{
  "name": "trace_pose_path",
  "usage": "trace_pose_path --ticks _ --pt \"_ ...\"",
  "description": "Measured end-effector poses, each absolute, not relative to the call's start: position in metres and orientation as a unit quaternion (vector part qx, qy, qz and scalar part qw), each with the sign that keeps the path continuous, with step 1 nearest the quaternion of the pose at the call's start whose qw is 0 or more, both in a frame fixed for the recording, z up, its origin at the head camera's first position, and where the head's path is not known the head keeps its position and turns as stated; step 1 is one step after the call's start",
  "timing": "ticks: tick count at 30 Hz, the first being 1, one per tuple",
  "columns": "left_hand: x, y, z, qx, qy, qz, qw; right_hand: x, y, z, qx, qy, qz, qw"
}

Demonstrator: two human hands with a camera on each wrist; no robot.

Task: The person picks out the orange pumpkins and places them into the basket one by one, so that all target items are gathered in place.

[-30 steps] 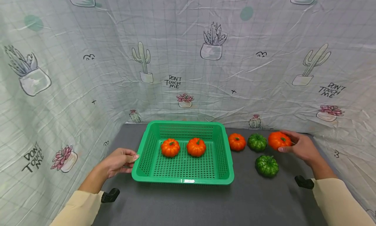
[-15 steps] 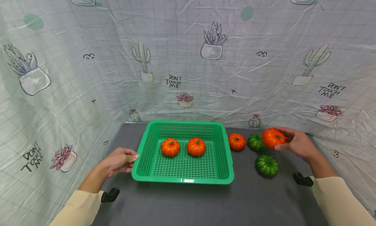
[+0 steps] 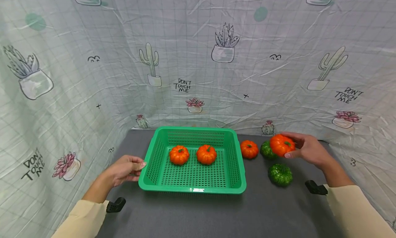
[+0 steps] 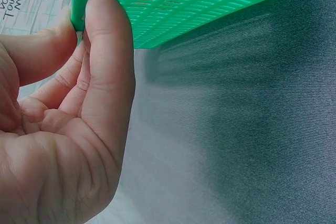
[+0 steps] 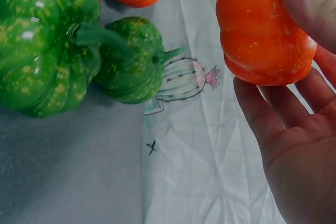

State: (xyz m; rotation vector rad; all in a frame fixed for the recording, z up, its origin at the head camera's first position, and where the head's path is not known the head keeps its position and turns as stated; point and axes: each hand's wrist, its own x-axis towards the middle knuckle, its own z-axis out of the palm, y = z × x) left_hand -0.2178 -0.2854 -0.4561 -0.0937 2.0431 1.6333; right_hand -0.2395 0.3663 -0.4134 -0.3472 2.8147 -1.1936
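My left hand (image 3: 125,170) pinches the left rim of a green plastic basket (image 3: 195,190) between thumb and fingers; the left wrist view shows the rim between them. Two orange pumpkins lie inside, a left one (image 3: 179,155) and a right one (image 3: 206,154). My right hand (image 3: 309,149) holds another orange pumpkin (image 5: 262,30) above the table, thumb on one side and fingers on the other. Behind and below it, a green pumpkin (image 3: 266,150) is partly hidden. A second green pumpkin (image 3: 280,175) sits nearer the front.
One more orange pumpkin (image 3: 249,149) rests on the dark grey table (image 3: 216,217), just right of the basket. A pale cloth (image 3: 198,59) printed with cacti hangs behind and at the sides. Black devices are strapped to both wrists.
My right hand has moved left and slightly up with the orange pumpkin, which now covers part of the back green one. The left hand and the basket stay in place.
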Motion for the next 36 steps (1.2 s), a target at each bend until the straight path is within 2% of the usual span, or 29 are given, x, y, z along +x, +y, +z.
trace_pose_path --ticks 36 --pt "-0.217 -0.284 -0.456 -0.040 0.760 0.594 0.261 -0.241 0.322 -0.412 -0.201 0.866 -0.447 0.096"
